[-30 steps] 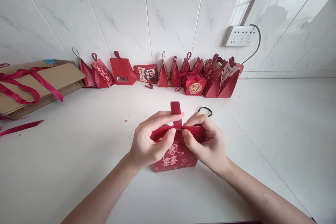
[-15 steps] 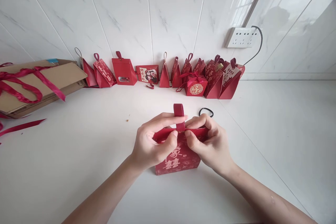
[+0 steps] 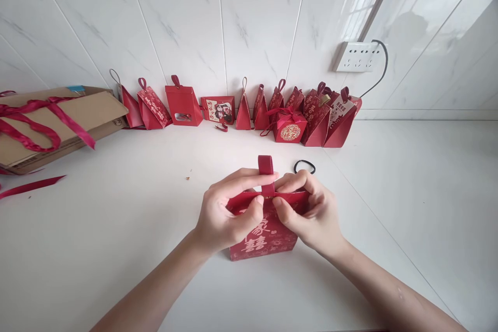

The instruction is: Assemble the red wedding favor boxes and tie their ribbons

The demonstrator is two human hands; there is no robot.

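- the left hand (image 3: pixel 223 215) and the right hand (image 3: pixel 313 212) meet low in the middle of the view, both forearms coming in from 6 o'clock.
- between them stands a red gift box (image 3: pixel 266 241) with gold characters on its front, upright on the white table (image 3: pixel 116 238).
- the left hand's thumb and curled fingers pinch the box's top edge from the 9 o'clock side. the right hand's thumb and fingers pinch the same edge from 3 o'clock. the two thumbs nearly touch at the middle of the top.
- a red loop handle (image 3: pixel 266 164) sticks up from the box's top at 12 o'clock, rising between the two forefingers.
- a black hair tie (image 3: pixel 304 166) lies on the table just beyond the right hand, at about 1 o'clock from the box.
- at 9 o'clock, well apart from the hands, a loose ribbon strip (image 3: pixel 33 185) lies flat near the left edge.
- beyond it, at 10 o'clock, flattened cardboard (image 3: pixel 95 111) lies with a red ribbon (image 3: pixel 35 127) draped over it.
- at 12 o'clock a row of small red boxes (image 3: pixel 182 106) lines the foot of the wall. among them is a cube box with a bow (image 3: pixel 288 127).
- a white socket (image 3: pixel 357 56) with a dark cable (image 3: pixel 383 65) sits on the tiled wall (image 3: pixel 187 21) at 1 o'clock.
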